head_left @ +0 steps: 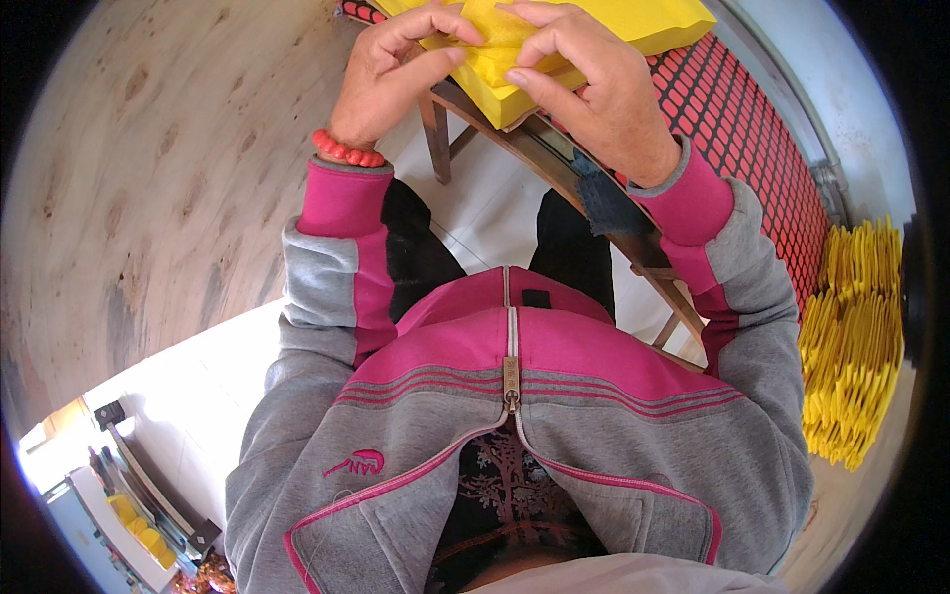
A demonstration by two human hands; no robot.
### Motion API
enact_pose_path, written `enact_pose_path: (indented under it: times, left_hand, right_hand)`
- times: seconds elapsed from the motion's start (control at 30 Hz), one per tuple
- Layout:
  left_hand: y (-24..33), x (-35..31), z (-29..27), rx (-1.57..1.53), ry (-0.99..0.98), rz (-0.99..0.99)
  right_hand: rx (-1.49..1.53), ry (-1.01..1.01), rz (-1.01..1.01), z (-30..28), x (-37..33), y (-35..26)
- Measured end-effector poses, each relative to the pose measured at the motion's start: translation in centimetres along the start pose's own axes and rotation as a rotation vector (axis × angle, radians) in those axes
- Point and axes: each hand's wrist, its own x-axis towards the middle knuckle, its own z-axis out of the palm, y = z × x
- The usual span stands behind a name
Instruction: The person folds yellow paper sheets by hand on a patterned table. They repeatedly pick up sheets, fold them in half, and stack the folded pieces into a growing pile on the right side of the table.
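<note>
A pile of yellow fabric (pixel 643 22), with the look of thin non-woven cloth, lies at the top of the view. A raised, crumpled fold of yellow cloth (pixel 487 64) stands between my two hands. My left hand (pixel 394 74), with a red bead bracelet (pixel 346 151) at the wrist, reaches it from the left. Its thumb and forefinger are apart, the fingertips at the cloth. From the right, my right hand (pixel 597 94) pinches the fold between thumb and forefinger. The upper fingertips are partly cut off by the frame edge.
Beneath the fabric is a wooden-framed bench (pixel 554 163) with a red and black patterned cover (pixel 737 119). A dark blue cloth (pixel 602 196) hangs at its edge. A large wooden board (pixel 148 178) fills the left. Stacked yellow pieces (pixel 853 342) stand at the right by the wall.
</note>
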Motion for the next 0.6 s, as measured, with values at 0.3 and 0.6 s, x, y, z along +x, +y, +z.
enact_pose_path:
  times: [0.3,0.6]
  left_hand:
    - [-0.1,0.1,0.2,0.114,0.008,-0.037]
    - [-1.3,-0.1,0.3,0.021,0.1,-0.028]
  right_hand:
    - [-0.077,0.083,-0.003,-0.1,0.1,-0.5]
    - [-0.248,0.003,-0.185,-0.1,0.3,-0.2]
